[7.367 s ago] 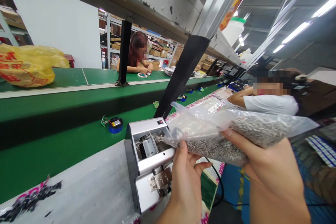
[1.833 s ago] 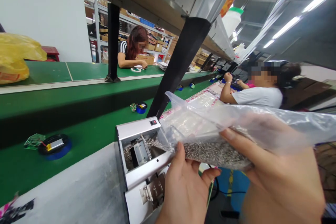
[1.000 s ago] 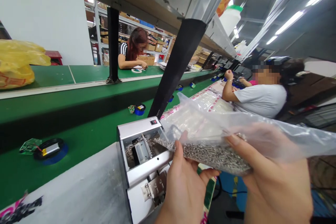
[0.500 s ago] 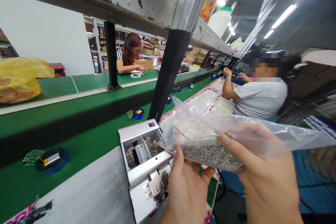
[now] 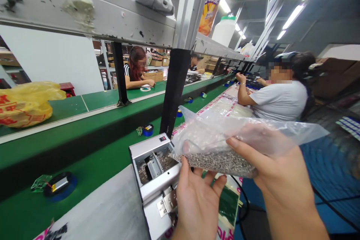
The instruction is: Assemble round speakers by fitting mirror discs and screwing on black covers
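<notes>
A clear plastic bag of small metal screws [image 5: 222, 162] is held between my two hands, tilted with one corner over the silver screw feeder [image 5: 157, 191]. My left hand [image 5: 197, 198] pinches that corner from below, thumb up against the plastic. Farther back, my right hand [image 5: 270, 157] grips the bag's other end, its thumb on top and its fingers partly hidden behind the film. Loose screws [image 5: 164, 162] lie in the feeder's open hopper, on both sides of a metal block in its middle. A red switch [image 5: 162, 138] sits at the feeder's far end.
A green conveyor belt [image 5: 107, 150] carries several blue round parts [image 5: 60, 186] with small batteries and circuit boards. A dark post [image 5: 176, 86] rises just behind the feeder. One co-worker [image 5: 278, 97] sits at the right, others across the belt. A yellow bag [image 5: 28, 103] lies at left.
The camera view has shifted a little, showing more of the overhead beam. Both hands still hold the bag at the feeder, and the bag lies slightly more level.
</notes>
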The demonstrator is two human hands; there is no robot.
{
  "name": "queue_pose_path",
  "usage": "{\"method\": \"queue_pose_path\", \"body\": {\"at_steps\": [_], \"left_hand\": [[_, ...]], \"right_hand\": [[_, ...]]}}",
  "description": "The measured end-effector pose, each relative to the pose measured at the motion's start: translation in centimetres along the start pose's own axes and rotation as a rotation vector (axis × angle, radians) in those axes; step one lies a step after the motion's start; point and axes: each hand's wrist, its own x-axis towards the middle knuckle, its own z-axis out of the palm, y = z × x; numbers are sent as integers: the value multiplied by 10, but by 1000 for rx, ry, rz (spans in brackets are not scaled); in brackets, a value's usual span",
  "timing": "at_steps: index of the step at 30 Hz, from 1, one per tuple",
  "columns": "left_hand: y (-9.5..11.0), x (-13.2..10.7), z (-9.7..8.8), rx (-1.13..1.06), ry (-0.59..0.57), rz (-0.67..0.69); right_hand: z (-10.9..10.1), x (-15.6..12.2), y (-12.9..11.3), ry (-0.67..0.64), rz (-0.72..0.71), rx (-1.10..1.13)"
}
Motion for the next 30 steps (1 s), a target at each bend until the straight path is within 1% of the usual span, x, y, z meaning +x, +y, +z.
{"method": "queue_pose_path", "body": {"at_steps": [2, 5, 7, 12, 16, 19, 22, 24, 26, 30], "left_hand": [[0, 0, -1, 3, -5, 1], [0, 2, -1, 15, 47, 12], [0, 3, -2, 22, 68, 14], [2, 3, -1, 37, 69, 11], [3, 4, -1, 42, 54, 29], [0, 5, -1, 46, 81, 48], [-2, 4, -2, 55, 132, 66], [-2, 2, -2, 52, 144, 62], [0, 1, -2, 43, 120, 52], [5, -1, 0, 34, 34, 55]], "right_hand": [[-1, 0, 1, -11, 14, 10], [-4, -1, 6, -16, 13, 23], [-6, -1, 9, -35, -7, 21], [-12, 3, 14, -98, -56, -11], [-16, 0, 19, -77, -42, 10], [-18, -3, 24, -41, -9, 59], [-18, -4, 25, -65, 10, 63], [-17, -2, 21, -88, 0, 37], [-16, 0, 16, -98, -14, 8], [-12, 4, 8, -150, -11, -47]]}}
